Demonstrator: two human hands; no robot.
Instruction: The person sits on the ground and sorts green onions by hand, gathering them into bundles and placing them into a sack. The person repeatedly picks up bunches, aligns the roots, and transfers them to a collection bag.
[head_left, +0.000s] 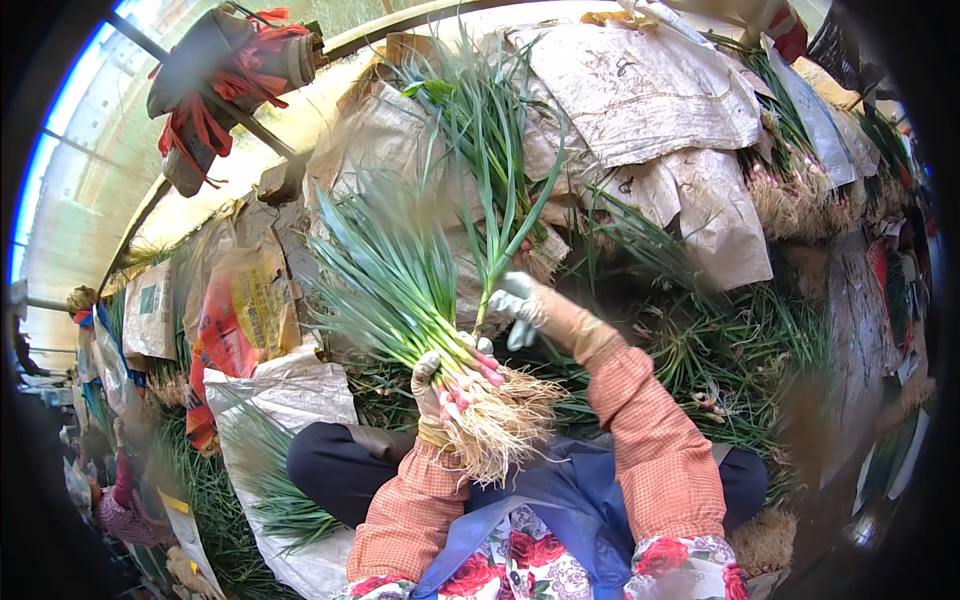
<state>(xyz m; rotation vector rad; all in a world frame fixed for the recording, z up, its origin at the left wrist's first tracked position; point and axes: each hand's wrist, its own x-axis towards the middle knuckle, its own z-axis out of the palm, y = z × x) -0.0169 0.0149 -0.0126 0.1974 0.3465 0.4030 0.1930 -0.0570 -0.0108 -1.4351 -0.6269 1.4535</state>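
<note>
My gloved left hand (426, 390) is closed around a thick bunch of spring onions (442, 352), with pink-white bulbs and long pale roots hanging to the right. The green leaves fan out to the upper left. Beside the bunch, my gloved right hand (525, 304) is at a single spring onion stalk (491, 281) that stands upright against the bunch; whether its fingers grip the stalk cannot be told. Beyond the hands a further pile of spring onions (487, 142) lies on woven sacks (637, 82).
Loose onion greens (705, 360) cover the ground at right. A white woven sheet (277, 397) at left bears more greens (289, 487). A rolled bundle with red strips (232, 82) is on a rail at upper left. Another person (127, 502) is at far left.
</note>
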